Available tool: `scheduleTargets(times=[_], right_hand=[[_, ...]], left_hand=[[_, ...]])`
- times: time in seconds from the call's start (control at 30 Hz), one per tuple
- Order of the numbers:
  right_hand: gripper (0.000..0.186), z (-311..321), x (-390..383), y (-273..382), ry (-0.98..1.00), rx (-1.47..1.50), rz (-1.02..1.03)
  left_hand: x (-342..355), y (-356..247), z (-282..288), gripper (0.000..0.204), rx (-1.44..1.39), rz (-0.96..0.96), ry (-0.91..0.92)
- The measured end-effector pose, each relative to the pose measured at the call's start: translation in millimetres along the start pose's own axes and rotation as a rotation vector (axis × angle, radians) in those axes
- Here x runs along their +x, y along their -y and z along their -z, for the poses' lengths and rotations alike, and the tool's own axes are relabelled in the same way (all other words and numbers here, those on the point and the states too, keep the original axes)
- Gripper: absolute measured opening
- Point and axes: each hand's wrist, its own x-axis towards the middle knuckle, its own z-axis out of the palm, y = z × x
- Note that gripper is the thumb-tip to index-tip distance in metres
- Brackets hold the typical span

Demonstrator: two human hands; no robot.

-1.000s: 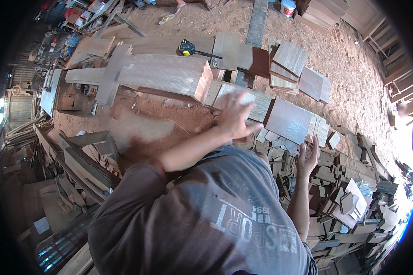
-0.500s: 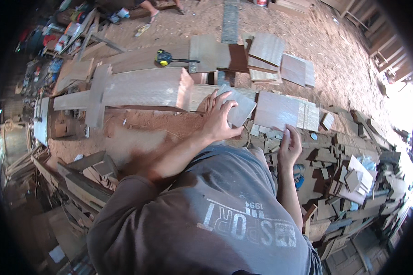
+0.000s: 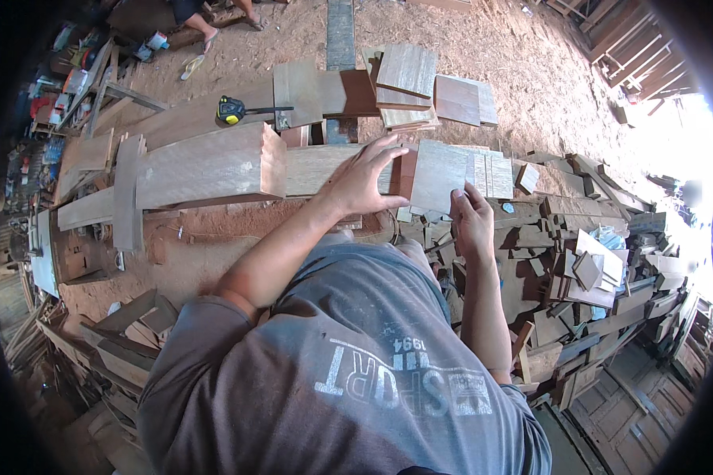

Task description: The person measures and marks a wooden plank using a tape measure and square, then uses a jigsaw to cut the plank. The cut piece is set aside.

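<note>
Left of both hands, I see a long wooden block (image 3: 202,168); between them, a pale board (image 3: 440,176), its near right corner pinched in the right hand (image 3: 473,224); just beside it, the left hand (image 3: 358,180), fingers spread, contact unclear; beyond that hand, leftward, a yellow-and-black tool (image 3: 230,110).

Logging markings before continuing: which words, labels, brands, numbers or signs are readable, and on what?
Grey cloth shirt: large pale letters and digits, partly legible; wording withheld.
Black and yellow tool: any markings too small to read.
Thin rectangular wooden board at the right hand: no lettering visible.
</note>
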Motion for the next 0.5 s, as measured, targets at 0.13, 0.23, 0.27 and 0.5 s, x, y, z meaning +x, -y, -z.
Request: scheduleTargets(times=[0.13, 0.23, 0.27, 0.5], right_hand=[[0.048, -5.1, 11.5, -5.2, -0.007, -0.212, 0.011], [0.047, -12.5, 17.2, -7.2, -0.014, -0.228, -0.023], [0.046, -14.8, 18.5, -8.1, -0.017, -0.281, 0.002], [0.044, -21.6, 26.3, -11.3, -0.017, -0.686, 0.202]], left_hand=[[-20.5, 3.5, -26.6, 0.071, -0.189, 0.182, -0.04], [-29.1, 3.8, -43.8, 0.056, -0.248, 0.213, -0.143], [-30.2, 4.4, -48.0, 0.055, -0.267, 0.203, -0.172], [-33.1, 12.5, -68.2, 0.046, -0.166, 0.131, -0.242]])
